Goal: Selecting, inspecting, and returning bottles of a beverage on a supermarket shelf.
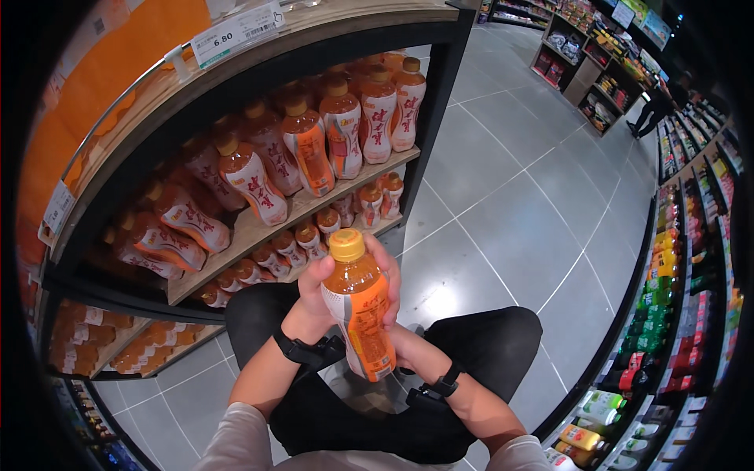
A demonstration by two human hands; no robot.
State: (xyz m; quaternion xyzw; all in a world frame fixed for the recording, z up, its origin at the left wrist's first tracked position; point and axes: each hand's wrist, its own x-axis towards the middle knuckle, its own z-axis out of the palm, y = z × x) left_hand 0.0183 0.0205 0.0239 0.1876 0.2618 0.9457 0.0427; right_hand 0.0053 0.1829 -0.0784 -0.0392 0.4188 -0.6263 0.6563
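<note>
I hold an orange drink bottle (363,314) upright and slightly tilted in front of me, its yellow cap (346,244) on and facing up. My left hand (316,290) is closed on the bottle's left side, with the thumb just below the cap. Fingers also press on its upper right side. At the lower right, my right hand (404,345) meets the bottle, its fingers partly hidden behind it. A wooden shelf (294,216) at the left carries rows of similar bottles (253,182), some leaning.
A lower shelf board (389,225) holds more orange bottles. Grey floor tiles (503,180) stretch away to the right. Drink shelves (667,314) curve along the right side. Far off stand a wooden display rack (589,86) and a person in dark clothes (656,110).
</note>
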